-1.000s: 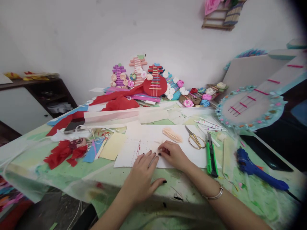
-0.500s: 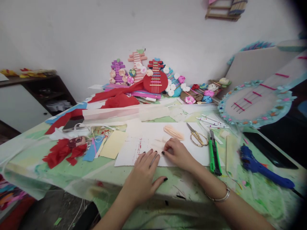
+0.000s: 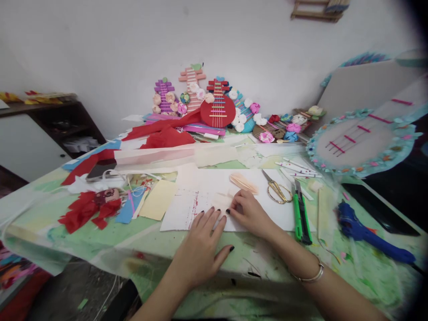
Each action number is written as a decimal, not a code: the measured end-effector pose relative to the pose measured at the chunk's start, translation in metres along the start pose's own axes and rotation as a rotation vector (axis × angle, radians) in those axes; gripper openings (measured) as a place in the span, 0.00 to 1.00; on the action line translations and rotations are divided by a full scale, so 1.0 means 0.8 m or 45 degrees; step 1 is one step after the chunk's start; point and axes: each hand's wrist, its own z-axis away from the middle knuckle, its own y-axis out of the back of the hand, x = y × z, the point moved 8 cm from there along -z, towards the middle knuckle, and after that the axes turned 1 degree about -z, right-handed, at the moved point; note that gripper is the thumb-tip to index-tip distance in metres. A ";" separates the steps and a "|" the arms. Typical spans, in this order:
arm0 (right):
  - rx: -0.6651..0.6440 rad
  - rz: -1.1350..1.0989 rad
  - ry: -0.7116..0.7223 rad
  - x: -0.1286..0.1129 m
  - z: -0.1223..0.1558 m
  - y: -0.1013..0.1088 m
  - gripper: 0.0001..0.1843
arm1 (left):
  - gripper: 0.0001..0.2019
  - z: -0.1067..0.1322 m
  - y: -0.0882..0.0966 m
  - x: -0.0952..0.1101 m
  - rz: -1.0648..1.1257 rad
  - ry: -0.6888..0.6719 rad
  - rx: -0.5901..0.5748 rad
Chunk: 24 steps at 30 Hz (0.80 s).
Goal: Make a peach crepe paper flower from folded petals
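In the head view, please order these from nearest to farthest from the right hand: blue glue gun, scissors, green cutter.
1. Scissors: beyond the right hand, to its right.
2. Green cutter: farther right.
3. Blue glue gun: rightmost of the three.

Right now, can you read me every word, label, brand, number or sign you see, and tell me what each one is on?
None can be read.
White sheet: red and dark marks, too small to make out as writing.
Green cutter: no lettering I can make out.
Blue glue gun: any label is too small or blurred to read.
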 end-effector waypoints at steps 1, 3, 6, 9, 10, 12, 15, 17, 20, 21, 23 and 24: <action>-0.005 0.004 -0.003 0.000 0.000 0.000 0.05 | 0.27 0.000 0.000 0.000 0.005 -0.001 0.001; -0.008 0.008 -0.010 0.000 0.000 0.000 0.05 | 0.27 0.000 0.001 0.000 0.022 -0.002 0.009; -0.010 0.006 -0.018 0.000 -0.001 0.000 0.05 | 0.27 0.000 0.002 -0.001 0.050 0.001 0.024; -0.013 0.002 -0.018 0.000 -0.001 0.000 0.05 | 0.26 0.000 0.002 -0.001 0.062 0.007 0.020; -0.013 0.006 -0.020 0.000 -0.002 0.000 0.05 | 0.26 -0.001 0.003 -0.002 0.066 0.010 0.021; -0.012 0.020 -0.027 0.001 -0.001 0.000 0.05 | 0.26 -0.002 0.005 -0.003 0.086 0.026 0.027; -0.007 0.034 -0.022 0.000 0.000 0.000 0.04 | 0.25 -0.003 0.008 -0.005 0.124 0.053 0.037; -0.010 0.041 0.005 -0.003 0.001 0.000 0.04 | 0.25 -0.003 0.009 -0.005 0.137 0.058 0.043; -0.018 0.086 -0.003 -0.002 0.002 -0.002 0.05 | 0.25 -0.003 0.009 -0.005 0.141 0.061 0.050; -0.020 0.107 -0.034 0.001 0.002 -0.002 0.06 | 0.25 -0.003 0.009 -0.005 0.142 0.062 0.049; -0.020 0.145 -0.135 0.011 0.002 -0.001 0.06 | 0.25 -0.002 0.009 -0.005 0.145 0.064 0.046; -0.019 0.159 -0.190 0.017 0.002 0.001 0.06 | 0.25 -0.002 0.009 -0.005 0.145 0.065 0.045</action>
